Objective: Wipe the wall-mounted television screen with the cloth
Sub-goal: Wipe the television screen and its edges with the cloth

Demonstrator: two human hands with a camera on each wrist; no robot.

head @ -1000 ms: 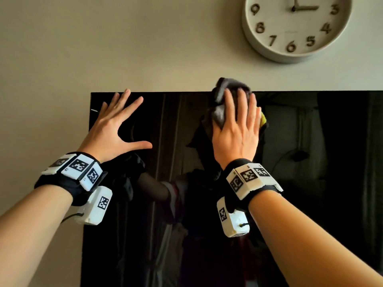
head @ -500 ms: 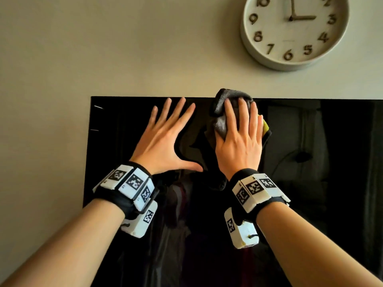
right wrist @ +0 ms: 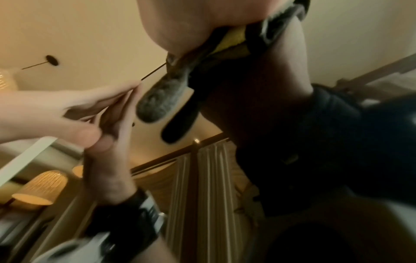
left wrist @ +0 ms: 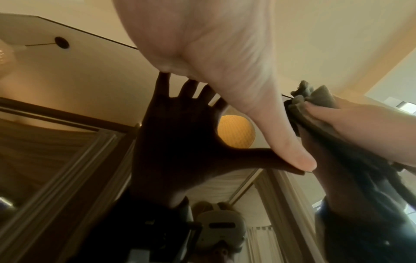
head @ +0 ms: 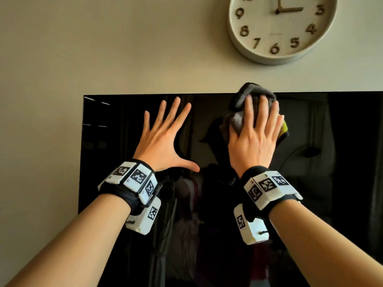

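Note:
The black television screen (head: 335, 193) hangs on the wall and mirrors the room. My right hand (head: 253, 141) lies flat over a bunched grey cloth (head: 256, 91) with a yellow edge (head: 285, 126), pressing it against the screen's top edge. The fingers are straight and the thumb is hidden. To its left, my left hand (head: 163, 139) rests on the glass with fingers spread wide and holds nothing. In the left wrist view the thumb tip (left wrist: 297, 158) touches the screen, with the cloth (left wrist: 315, 96) just beyond. The right wrist view shows the cloth (right wrist: 162, 101) hanging below the palm.
A round white wall clock (head: 281, 27) hangs above the screen's right part. Bare beige wall (head: 51, 79) lies left of and above the television. The screen's left edge (head: 82, 152) is a hand's width from my left hand.
My left hand has slid right from the screen's left edge to sit close beside the right hand. The right hand and cloth have stayed at the top edge.

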